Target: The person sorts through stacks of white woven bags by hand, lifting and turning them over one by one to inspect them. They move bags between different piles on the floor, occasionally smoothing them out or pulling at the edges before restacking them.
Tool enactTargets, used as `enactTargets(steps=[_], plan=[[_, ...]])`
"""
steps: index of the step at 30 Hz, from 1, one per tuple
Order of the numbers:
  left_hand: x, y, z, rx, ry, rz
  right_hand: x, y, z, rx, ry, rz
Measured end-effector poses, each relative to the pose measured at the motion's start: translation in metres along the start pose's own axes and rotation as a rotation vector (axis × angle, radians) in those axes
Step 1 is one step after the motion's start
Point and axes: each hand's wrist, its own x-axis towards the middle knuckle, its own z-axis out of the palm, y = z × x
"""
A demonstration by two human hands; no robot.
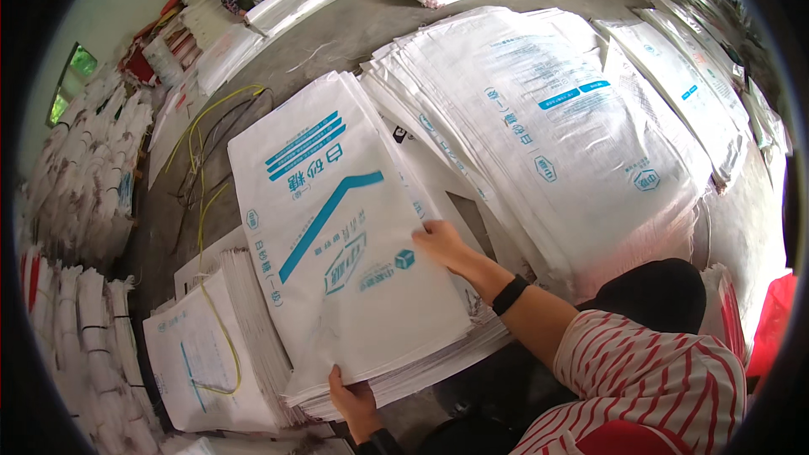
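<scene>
Flat white blue-printed plastic sack (337, 202), clamped: left hand (355, 405) at white stack's (421, 382) near edge, right hand (444, 246) at right edge. Uneven pull could crease it.

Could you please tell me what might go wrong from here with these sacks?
The person's left hand and right hand hold the flat white sacks with blue print only at the near and right edges, so the layers might slip out of line or buckle. The thin yellow cord runs across the smaller stack of white sacks at the left, so it could snag if that stack is shifted.
</scene>
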Motion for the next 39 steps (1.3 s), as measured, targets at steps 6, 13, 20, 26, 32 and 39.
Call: enactTargets(steps=[6, 13, 20, 26, 32, 39], plan=[[0.012, -0.047, -0.049, 0.901, -0.187, 0.373, 0.013, 0.138, -0.035, -0.140, 0.119, 0.115], [-0.006, -0.035, -0.012, 0.258, 0.078, -0.194, 0.005, 0.146, -0.031, -0.155, 0.079, 0.220], [-0.015, -0.014, 0.009, 0.644, -0.075, -0.204, 0.010, 0.125, -0.037, -0.537, 0.105, -0.074], [-0.007, -0.012, -0.006, 1.342, -0.595, 0.048, 0.008, 0.124, -0.029, -0.636, 0.054, -0.105], [-0.023, -0.025, 0.007, 1.974, -0.602, 0.004, -0.010, 0.095, -0.046, -0.510, 0.000, 0.122], [-0.022, -0.041, -0.060, 1.585, -0.400, 0.277, -0.006, 0.132, -0.026, -0.603, 0.031, 0.011]])
